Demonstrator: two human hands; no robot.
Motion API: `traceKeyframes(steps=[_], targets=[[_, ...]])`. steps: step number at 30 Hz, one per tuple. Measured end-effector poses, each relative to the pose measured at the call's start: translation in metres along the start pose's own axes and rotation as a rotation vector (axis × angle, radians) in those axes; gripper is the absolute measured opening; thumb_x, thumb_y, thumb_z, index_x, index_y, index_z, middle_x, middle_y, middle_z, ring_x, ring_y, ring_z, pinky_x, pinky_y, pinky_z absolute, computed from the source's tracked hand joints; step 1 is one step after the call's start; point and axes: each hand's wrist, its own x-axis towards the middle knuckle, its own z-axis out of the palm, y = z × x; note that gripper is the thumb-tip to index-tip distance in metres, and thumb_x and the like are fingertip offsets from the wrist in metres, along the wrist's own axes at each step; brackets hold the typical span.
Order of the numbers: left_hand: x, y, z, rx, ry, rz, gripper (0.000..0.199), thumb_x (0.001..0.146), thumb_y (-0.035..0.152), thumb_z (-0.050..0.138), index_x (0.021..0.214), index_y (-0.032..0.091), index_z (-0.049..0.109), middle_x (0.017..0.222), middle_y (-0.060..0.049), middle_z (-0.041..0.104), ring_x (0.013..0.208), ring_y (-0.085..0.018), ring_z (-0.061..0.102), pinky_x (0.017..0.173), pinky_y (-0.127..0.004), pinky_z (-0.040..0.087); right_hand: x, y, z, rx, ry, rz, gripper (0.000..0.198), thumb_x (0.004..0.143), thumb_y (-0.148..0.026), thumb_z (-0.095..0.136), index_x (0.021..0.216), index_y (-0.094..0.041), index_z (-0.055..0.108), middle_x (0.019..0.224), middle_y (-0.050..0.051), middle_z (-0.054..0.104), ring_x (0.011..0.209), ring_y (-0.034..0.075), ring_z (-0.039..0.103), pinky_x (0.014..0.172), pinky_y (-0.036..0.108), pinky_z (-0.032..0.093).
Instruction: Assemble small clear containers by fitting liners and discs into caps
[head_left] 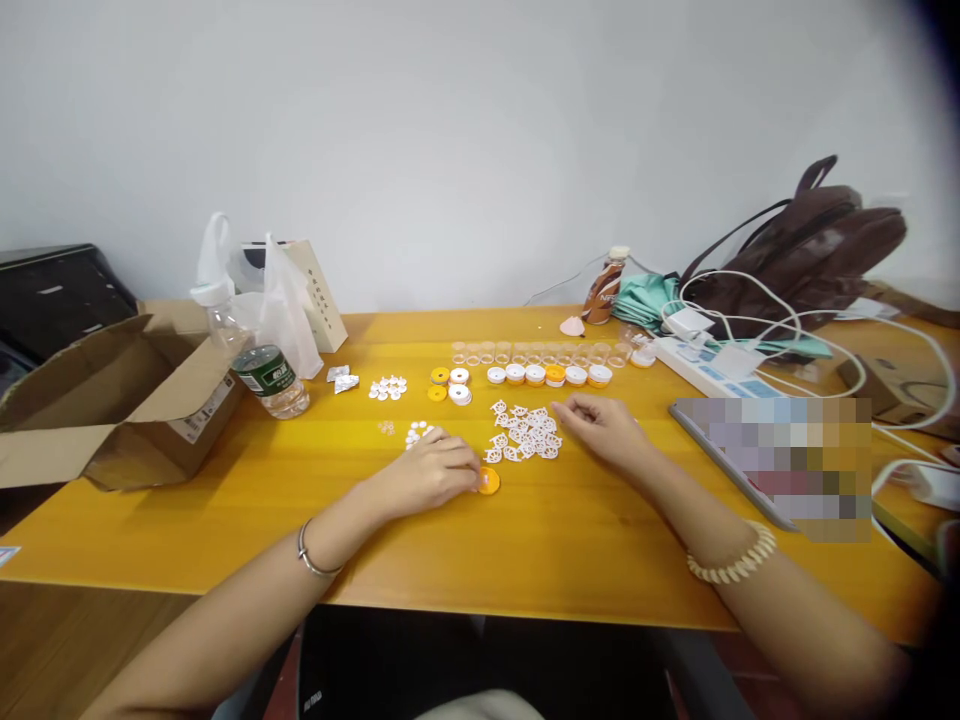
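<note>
My left hand point(442, 470) rests low over the table with its fingers curled, the fingertips at the left edge of a small orange disc point(490, 482) lying flat. Small white round pieces point(417, 431) lie partly hidden behind that hand. My right hand point(598, 428) is beside a pile of white openwork plastic parts point(525, 432); its thumb and index finger are pinched together, and anything between them is too small to tell. Behind the pile stands a row of white and orange round cases point(535, 373), with clear round cups point(533, 352) lined up further back.
To the left are an open cardboard box point(172, 400) and a large water bottle point(270, 375). White knobbed pieces point(388, 387) and foil packets point(343, 379) lie left of centre. At right are a tablet point(731, 465), a power strip point(709, 368) with cables, and a brown bag point(795, 250).
</note>
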Motion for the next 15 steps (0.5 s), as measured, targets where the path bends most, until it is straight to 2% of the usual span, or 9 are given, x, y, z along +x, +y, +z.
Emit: traceKeyframes(steps=[3,5,8,9,10,12,15], targets=[[-0.001,-0.003,-0.004,-0.055,0.004,-0.024,0.017,0.09,0.027,0.047,0.098,0.022,0.061,0.097,-0.002,0.065,0.091,-0.013,0.056,0.079,-0.028,0.034,-0.001,-0.001,0.0,-0.006,-0.006,0.005,0.039,0.082,-0.047,0.046,0.057,-0.018,0.049,0.05,-0.003,0.042,0.048,0.01,0.037,0.047,0.022,0.028],[-0.004,-0.012,-0.013,-0.089,0.068,-0.087,0.018,0.089,0.03,0.049,0.097,0.021,0.061,0.095,-0.003,0.066,0.089,-0.014,0.056,0.08,-0.028,0.036,-0.001,-0.003,-0.001,0.003,-0.005,-0.002,0.039,0.082,-0.048,0.046,0.056,-0.018,0.048,0.05,-0.003,0.042,0.048,0.01,0.037,0.047,0.023,0.028],[-0.018,-0.038,-0.032,-0.122,0.191,-0.284,0.018,0.088,0.027,0.048,0.087,0.019,0.063,0.087,-0.004,0.066,0.084,-0.015,0.058,0.08,-0.028,0.04,-0.001,-0.005,0.0,0.021,-0.008,-0.009,0.04,0.081,-0.049,0.045,0.056,-0.018,0.048,0.05,-0.003,0.042,0.048,0.01,0.037,0.046,0.023,0.028],[-0.025,-0.048,-0.038,-0.126,0.192,-0.398,0.018,0.087,0.027,0.048,0.087,0.018,0.063,0.088,-0.005,0.066,0.085,-0.016,0.058,0.08,-0.029,0.041,-0.001,-0.006,0.0,0.022,-0.013,-0.006,0.04,0.081,-0.049,0.045,0.056,-0.018,0.048,0.05,-0.003,0.042,0.048,0.01,0.037,0.046,0.023,0.029],[-0.033,-0.058,-0.043,-0.128,0.177,-0.523,0.017,0.086,0.027,0.049,0.087,0.018,0.063,0.09,-0.005,0.066,0.085,-0.016,0.058,0.08,-0.028,0.042,-0.001,-0.007,0.0,0.023,-0.018,-0.002,0.041,0.081,-0.049,0.045,0.056,-0.018,0.048,0.051,-0.002,0.043,0.049,0.01,0.037,0.046,0.023,0.029],[-0.048,-0.074,-0.05,-0.106,0.059,-0.753,0.016,0.082,0.025,0.049,0.085,0.018,0.063,0.089,-0.005,0.066,0.084,-0.017,0.059,0.078,-0.028,0.044,-0.001,-0.01,-0.002,0.029,-0.03,0.0,0.04,0.081,-0.05,0.045,0.057,-0.018,0.049,0.051,-0.002,0.044,0.049,0.011,0.038,0.046,0.023,0.029],[-0.064,-0.089,-0.05,-0.108,-0.057,-0.854,0.014,0.074,0.023,0.052,0.076,0.017,0.064,0.079,-0.005,0.067,0.073,-0.018,0.06,0.069,-0.027,0.045,-0.008,-0.018,-0.009,0.078,-0.009,-0.026,0.037,0.083,-0.049,0.045,0.064,-0.018,0.054,0.055,-0.001,0.05,0.052,0.012,0.043,0.048,0.024,0.034]])
